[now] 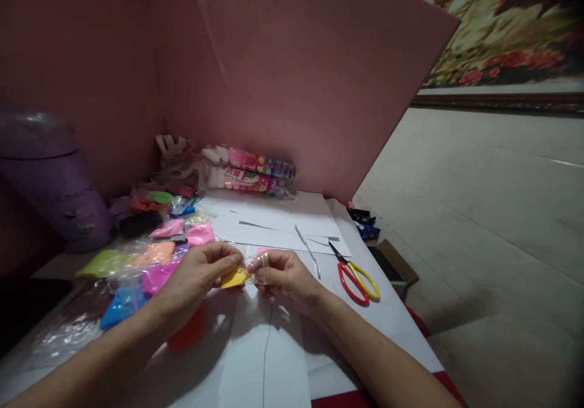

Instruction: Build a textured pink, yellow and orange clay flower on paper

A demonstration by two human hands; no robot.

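Observation:
A small clear packet of yellow modelling clay [234,278] is held between my two hands above a white sheet [260,359]. Thumb and fingers of my left hand [203,268] pinch its yellow end. My right hand [285,274] grips the clear plastic end of the same packet. A dark line runs down the sheet below them. To the right lie scissors [357,280] with one red and one yellow handle, beside a thin silvery tool [308,250]. Under my left forearm sits a red-orange round thing [188,330], partly hidden.
Bags of coloured clay [123,306] cover the table's left side. Behind them stands a purple bottle [57,183]. Plastic-wrapped packs [255,174] lie against the pink panel [292,79]. White paper [283,213] carries dark strips. An open cardboard box [404,261] is at right.

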